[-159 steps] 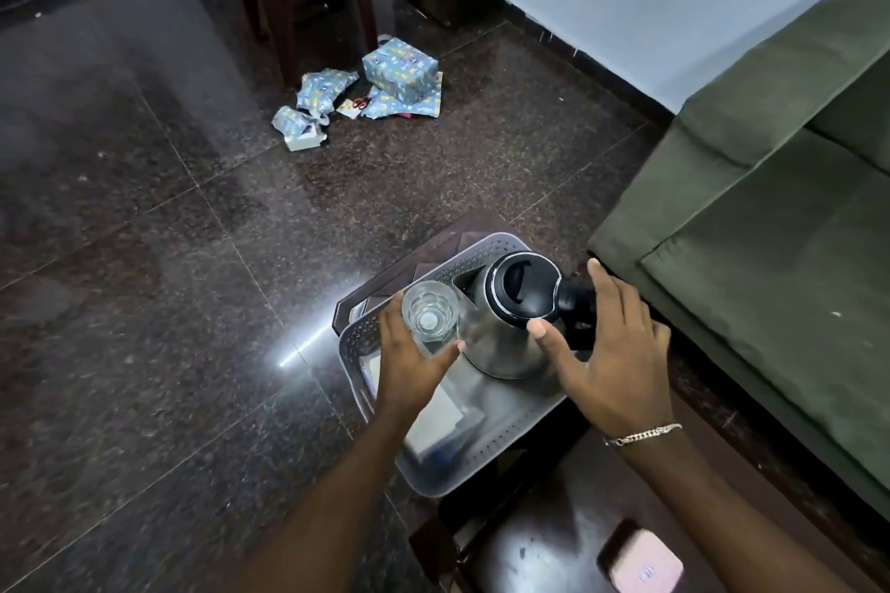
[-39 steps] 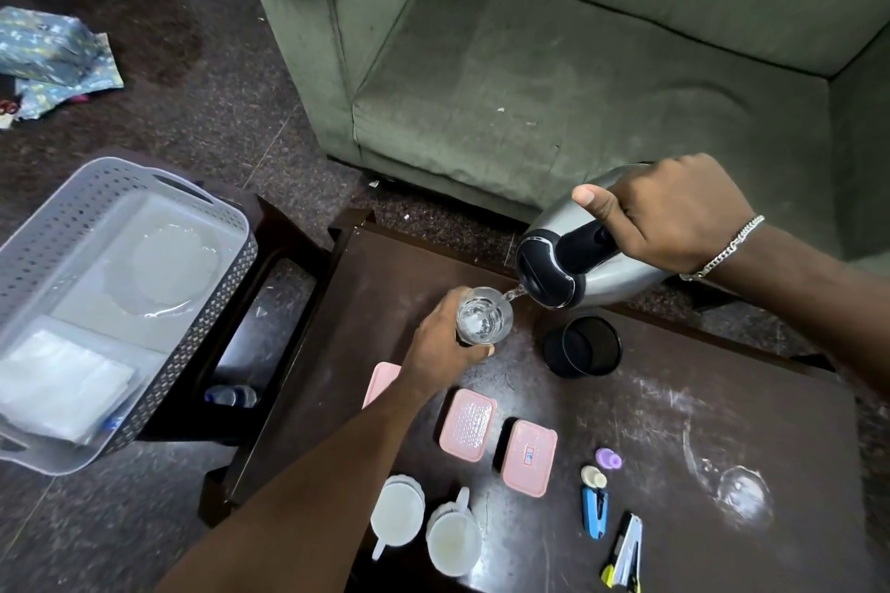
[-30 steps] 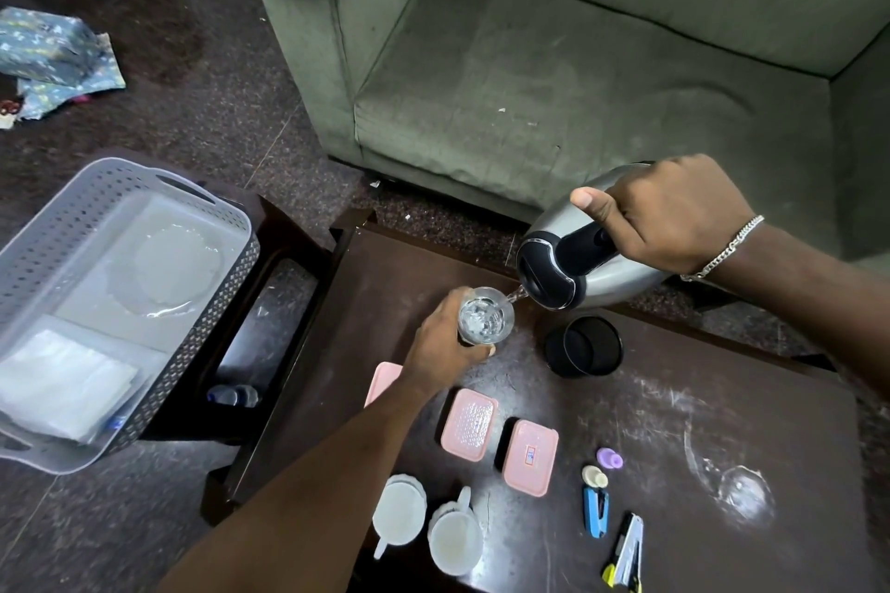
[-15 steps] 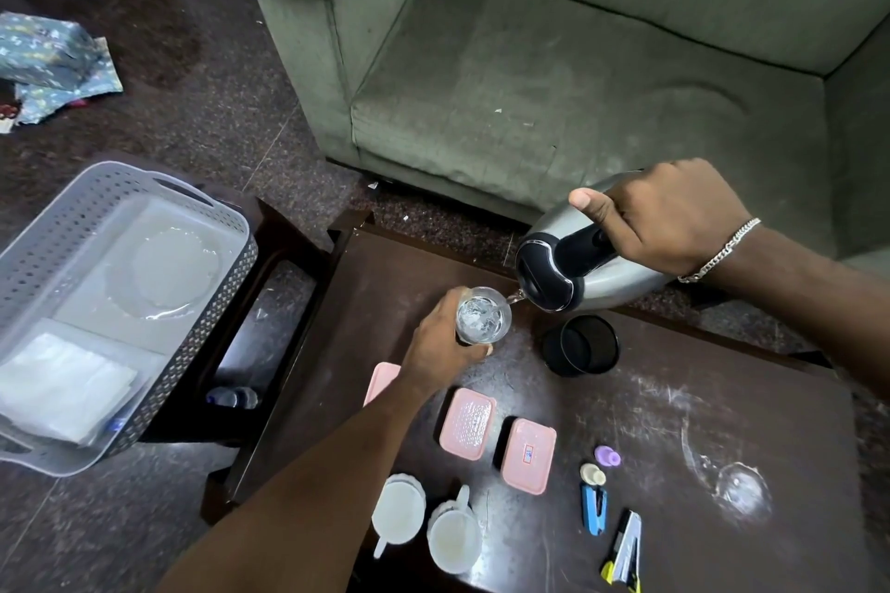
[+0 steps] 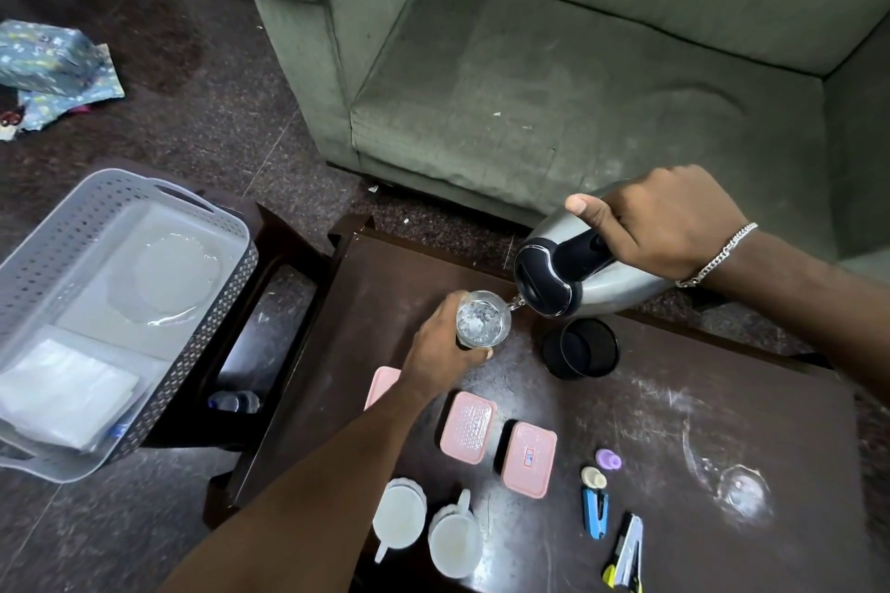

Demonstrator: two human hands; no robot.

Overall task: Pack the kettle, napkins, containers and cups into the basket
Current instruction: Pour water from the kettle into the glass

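Note:
My right hand [image 5: 669,226] grips the handle of the steel kettle [image 5: 602,287], tilted with its spout over a clear glass [image 5: 482,319]. My left hand [image 5: 440,349] holds that glass above the dark table [image 5: 722,424]; water is in it. The kettle's black base [image 5: 580,348] stands just right of the glass. Three pink-lidded containers [image 5: 468,426] lie in a row, one partly hidden by my left arm. Two white cups [image 5: 455,539] stand near the front edge. The grey basket [image 5: 58,255] sits at left on a stool, with white napkins [image 5: 62,392] inside.
A green sofa [image 5: 578,87] stands behind the table. Small clips, a purple cap and a stapler [image 5: 626,559] lie at the table's front right, beside a water ring [image 5: 741,491]. Wrapped parcels [image 5: 43,58] lie on the floor at far left. A bottle [image 5: 236,401] lies under the stool.
Since 5.3 s ago the kettle and glass have left the basket and come over the table. In the last second the pouring pose has held nearly still.

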